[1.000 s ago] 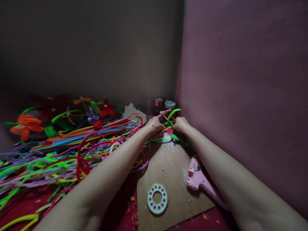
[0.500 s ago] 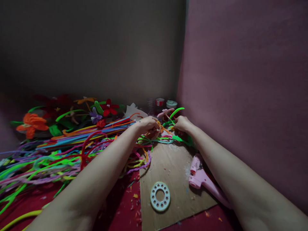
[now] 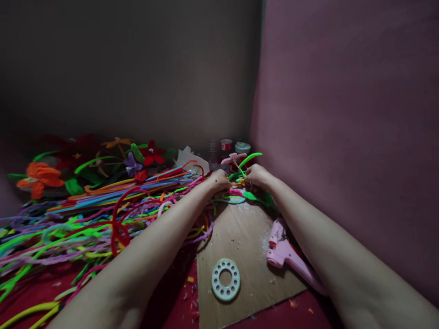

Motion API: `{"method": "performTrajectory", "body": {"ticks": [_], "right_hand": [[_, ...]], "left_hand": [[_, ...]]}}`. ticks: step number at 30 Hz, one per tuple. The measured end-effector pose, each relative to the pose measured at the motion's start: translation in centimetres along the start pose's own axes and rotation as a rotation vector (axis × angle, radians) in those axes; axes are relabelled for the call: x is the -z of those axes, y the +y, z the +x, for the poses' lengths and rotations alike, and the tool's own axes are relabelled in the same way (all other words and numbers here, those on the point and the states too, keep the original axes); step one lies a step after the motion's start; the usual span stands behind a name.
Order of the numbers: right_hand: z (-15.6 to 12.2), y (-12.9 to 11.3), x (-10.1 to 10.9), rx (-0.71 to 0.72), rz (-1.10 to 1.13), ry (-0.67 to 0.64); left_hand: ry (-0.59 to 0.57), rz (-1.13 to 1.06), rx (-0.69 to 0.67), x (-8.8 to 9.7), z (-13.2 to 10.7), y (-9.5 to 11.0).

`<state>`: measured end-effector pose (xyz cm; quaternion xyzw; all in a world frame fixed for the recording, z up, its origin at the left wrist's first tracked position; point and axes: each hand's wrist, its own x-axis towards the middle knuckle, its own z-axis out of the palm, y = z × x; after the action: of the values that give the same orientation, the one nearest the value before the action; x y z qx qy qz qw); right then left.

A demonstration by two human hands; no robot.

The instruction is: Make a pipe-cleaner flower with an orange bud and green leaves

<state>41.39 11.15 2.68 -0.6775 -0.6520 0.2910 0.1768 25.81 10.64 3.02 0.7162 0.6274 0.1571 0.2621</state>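
Observation:
At the far end of a wooden board [image 3: 247, 274], my left hand [image 3: 220, 180] is closed with its fingers curled down among coloured pipe cleaners [image 3: 236, 193]. What it grips is hidden. My right hand [image 3: 258, 176] is closed a short way to the right, its fingertips low among orange and green pieces, and I cannot make out what is in them. A bright green curved pipe-cleaner piece [image 3: 251, 158] rises beside the right hand. A pink pipe-cleaner flower [image 3: 233, 158] stands between and behind the hands. Under the right wrist lies a green leaf shape [image 3: 252, 196].
A pink glue gun [image 3: 291, 260] lies by my right forearm; a pale ring with holes [image 3: 226, 280] rests on the board. Heaped pipe cleaners [image 3: 68, 233] and finished flowers [image 3: 40, 178] fill the left. Jars [image 3: 243, 147] stand at the back; a pinkish wall [image 3: 343, 114] borders the right.
My left hand has moved slightly right, closer to my right hand, and the orange strand near its fingers is now mostly covered. My right hand stays nearly in place. The view has shifted a little.

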Motion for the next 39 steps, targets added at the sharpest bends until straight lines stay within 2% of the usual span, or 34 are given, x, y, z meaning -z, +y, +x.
{"method": "performTrajectory", "body": {"ticks": [3, 7, 12, 15, 20, 26, 30, 39], "right_hand": [[0.0, -0.1, 0.0, 0.007, 0.019, -0.004], [0.0, 0.0, 0.0, 0.008, 0.036, -0.004], [-0.1, 0.0, 0.0, -0.003, 0.044, -0.010], [-0.1, -0.2, 0.1, -0.012, 0.050, -0.007], [-0.2, -0.5, 0.1, -0.027, 0.061, 0.008], [-0.2, -0.2, 0.0, 0.006, 0.064, 0.023], [0.0, -0.3, 0.1, 0.025, 0.030, 0.057], [0.4, -0.4, 0.2, 0.019, -0.032, 0.082]], "left_hand": [[0.059, 0.064, -0.038, 0.8, -0.3, -0.2], [0.157, 0.112, -0.093, 2.7, -0.7, -0.5], [0.195, 0.038, -0.159, 4.2, -0.9, 0.2], [0.141, -0.057, -0.216, 3.5, -1.2, 1.1], [0.018, -0.099, -0.246, 0.5, -1.2, 2.1], [0.087, 0.065, -0.142, -2.2, 0.7, 2.1], [0.120, 0.176, -0.099, -2.6, 1.1, 2.0], [0.099, 0.236, -0.156, -2.2, 0.0, 2.7]]}}
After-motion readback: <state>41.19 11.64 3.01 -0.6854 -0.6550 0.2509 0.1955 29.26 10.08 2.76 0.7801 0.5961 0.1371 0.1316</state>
